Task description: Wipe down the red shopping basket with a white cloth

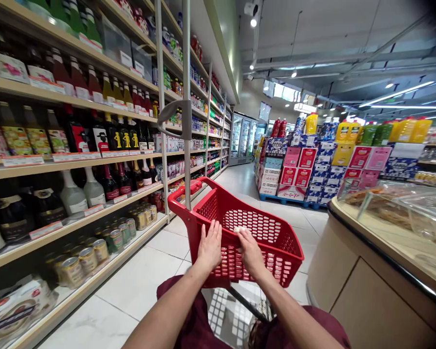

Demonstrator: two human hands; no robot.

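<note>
Several shelves (pixel 131 201) of bottles and cans run left of the red basket cart (pixel 236 201), labels turned outward, presumably for reading. At the cart's left end rises a metal pole (pixel 187 167) topped by a grey grip (pixel 186 118), probably set high so that it can be reached standing. The cart itself sits just in front of the person's knees, within easy reach of both arms. Against its near side, the left hand (pixel 210 246) lies flat, fingers straight and nearly together, perhaps to steady it. To that hand's right, at the cart's near rim, the right hand (pixel 250 248) has bent fingers that seem to pinch a small white wad (pixel 238 230); its far side is hidden. Beyond the cart's right end, cartons (pixel 296 169) stand on a blue pallet (pixel 276 198), likely to keep them off the floor. Right of the cart curves a counter (pixel 343 276).
</note>
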